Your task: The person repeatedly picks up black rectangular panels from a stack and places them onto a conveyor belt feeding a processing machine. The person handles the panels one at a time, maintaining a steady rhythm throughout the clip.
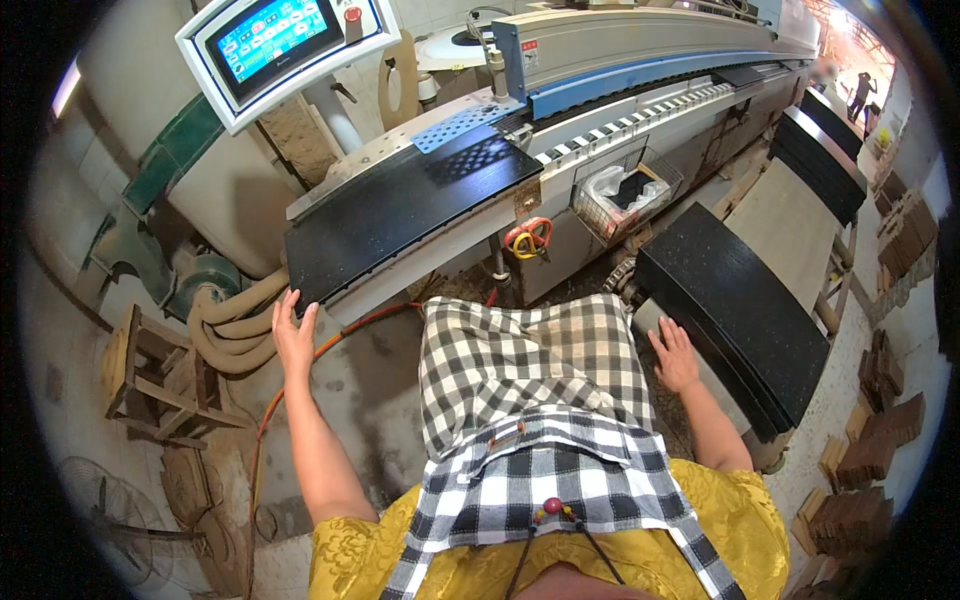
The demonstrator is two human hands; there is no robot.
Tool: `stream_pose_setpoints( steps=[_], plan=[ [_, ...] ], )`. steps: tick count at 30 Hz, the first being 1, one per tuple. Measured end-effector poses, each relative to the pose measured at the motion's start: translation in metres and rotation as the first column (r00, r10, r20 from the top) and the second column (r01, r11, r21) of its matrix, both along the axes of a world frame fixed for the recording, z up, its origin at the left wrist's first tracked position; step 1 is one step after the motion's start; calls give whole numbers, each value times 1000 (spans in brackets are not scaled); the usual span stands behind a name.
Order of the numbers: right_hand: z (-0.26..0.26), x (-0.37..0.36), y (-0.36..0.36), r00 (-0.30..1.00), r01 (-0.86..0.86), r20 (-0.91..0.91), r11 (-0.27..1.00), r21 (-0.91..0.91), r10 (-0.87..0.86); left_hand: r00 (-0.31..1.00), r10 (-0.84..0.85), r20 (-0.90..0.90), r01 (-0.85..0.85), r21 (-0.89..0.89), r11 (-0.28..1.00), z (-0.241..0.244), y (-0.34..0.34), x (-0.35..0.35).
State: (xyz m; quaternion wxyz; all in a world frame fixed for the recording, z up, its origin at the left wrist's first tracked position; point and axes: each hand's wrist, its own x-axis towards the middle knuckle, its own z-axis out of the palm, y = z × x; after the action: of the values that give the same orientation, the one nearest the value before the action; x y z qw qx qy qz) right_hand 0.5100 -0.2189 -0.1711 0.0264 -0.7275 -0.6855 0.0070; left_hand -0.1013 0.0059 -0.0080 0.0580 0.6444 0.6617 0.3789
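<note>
A black wood-grain panel (405, 217) lies on the infeed table of an edge banding machine (675, 67), its far end beneath a perforated blue plate (465, 126). My left hand (294, 334) is at the panel's near left corner, thumb and fingers apart; the fingertips seem to touch the end, but a firm grip is not visible. To my right, my right hand (676, 358) hangs with fingers spread beside a stack of black panels (739, 300). Nothing shows in that hand; whether it touches the stack's side is unclear.
A control screen (274, 37) stands upper left. A wire basket (626, 191) and orange-handled scissors (529, 238) hang on the machine's side. Dust hoses (232, 330), a wooden stool (169, 382) and an orange hose (270, 412) lie left. More panel stacks (817, 154) line the right; distant people (862, 94) stand beyond.
</note>
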Motion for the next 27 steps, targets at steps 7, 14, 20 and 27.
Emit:
stream_pose_setpoints(
  steps=[7,14,20,27],
  plan=[
    [46,-22,32,988,82,-151,871,484,-9,997,22,-76,-17,60,998,11,-1,42],
    [95,-5,114,996,9,73,865,501,-52,981,-7,-194,24,84,996,9,19,97],
    [96,12,137,995,-3,96,945,327,-30,918,3,-396,111,266,958,-13,33,117],
    [89,-54,85,990,-99,135,870,483,38,914,45,-404,108,350,931,-23,34,112]
  ],
)
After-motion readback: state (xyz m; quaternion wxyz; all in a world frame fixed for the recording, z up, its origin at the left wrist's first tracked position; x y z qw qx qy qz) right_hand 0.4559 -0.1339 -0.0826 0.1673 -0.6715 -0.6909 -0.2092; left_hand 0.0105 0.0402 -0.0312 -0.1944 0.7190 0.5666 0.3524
